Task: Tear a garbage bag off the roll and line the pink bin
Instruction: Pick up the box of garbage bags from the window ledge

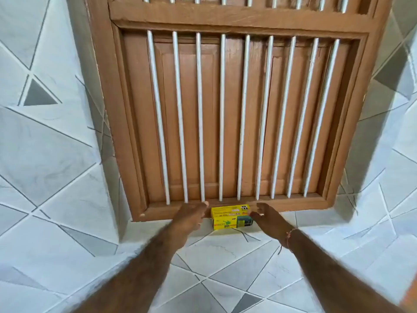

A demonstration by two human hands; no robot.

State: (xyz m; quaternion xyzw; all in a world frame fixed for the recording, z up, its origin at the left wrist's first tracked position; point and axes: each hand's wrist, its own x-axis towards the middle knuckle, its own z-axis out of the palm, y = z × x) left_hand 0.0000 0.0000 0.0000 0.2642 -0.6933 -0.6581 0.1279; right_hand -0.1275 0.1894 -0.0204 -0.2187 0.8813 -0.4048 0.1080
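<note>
A yellow and green garbage bag box (231, 216) lies on the sill of a wooden window. My left hand (191, 216) is at the box's left end with fingers apart. My right hand (267, 219) is at its right end, fingers curled near the box corner. Both hands flank the box; I cannot tell whether they touch it. No roll outside the box and no pink bin are in view.
The brown wooden window frame (225, 19) has several white vertical bars (222, 116) in front of shut shutters. White tiled wall (45, 143) with grey triangle patterns surrounds it and extends below the sill.
</note>
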